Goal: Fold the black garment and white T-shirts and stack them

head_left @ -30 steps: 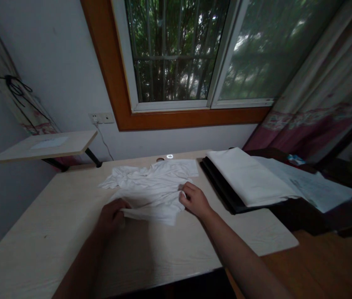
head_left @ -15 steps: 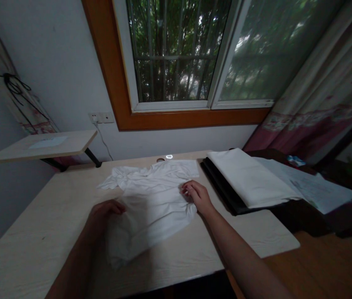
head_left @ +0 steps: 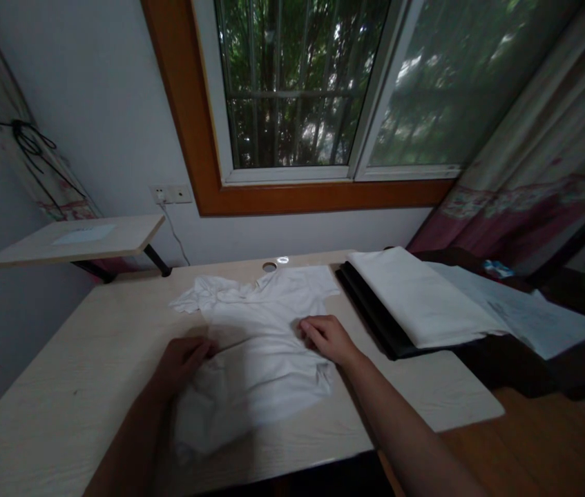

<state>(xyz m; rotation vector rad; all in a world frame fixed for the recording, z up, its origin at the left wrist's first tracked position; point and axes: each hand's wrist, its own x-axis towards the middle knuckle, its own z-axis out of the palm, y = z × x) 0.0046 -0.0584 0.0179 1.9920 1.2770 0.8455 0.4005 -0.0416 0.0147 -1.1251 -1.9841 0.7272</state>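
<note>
A wrinkled white T-shirt (head_left: 255,331) lies spread on the pale wooden table, its neck and sleeves toward the window and its hem toward me. My left hand (head_left: 186,359) is closed at the shirt's left side, fingers pinching the fabric there. On the opposite side, my right hand (head_left: 327,336) has its fingers curled together on the cloth, gripping the right side. Creases run across the shirt between both hands. My left arm and a shadow darken the lower left part of it.
The table (head_left: 59,373) has a cable hole (head_left: 270,266) at its back. To the right, a folded white cloth (head_left: 416,297) rests on a black flat item (head_left: 365,310), with a large printed sheet (head_left: 520,307) beyond. A raised shelf (head_left: 77,241) stands at the back left.
My right hand has come slightly nearer me, and its loose fingers have closed on the shirt. The left hand has shifted a little rightward onto the fabric. Creases across the shirt have changed.
</note>
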